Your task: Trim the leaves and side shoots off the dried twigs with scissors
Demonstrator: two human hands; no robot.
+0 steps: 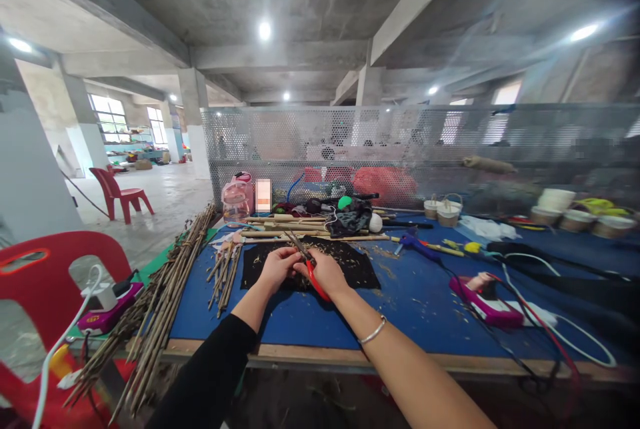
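Note:
My right hand [327, 273] is closed around a pair of scissors with red handles [317, 282]; the blades point up and to the left, away from me. Close beside it, my left hand [277, 269] has its fingers pinched together near the scissors, on something too small to make out. Both hands are over a black cloth [367, 273] strewn with small pale clippings. To the left of the cloth lie several short cut twigs [225, 274]. A large pile of long thin twigs [167, 289] hangs over the table's left front edge.
Wooden sticks [315, 237] lie behind the cloth on the blue table [400, 322]. A glue gun [419, 246] and a purple power strip [487, 305] with loose cables are at right. Small tubs [449, 211] stand before a perforated metal screen [280, 142]. A red chair [65, 269] is at left.

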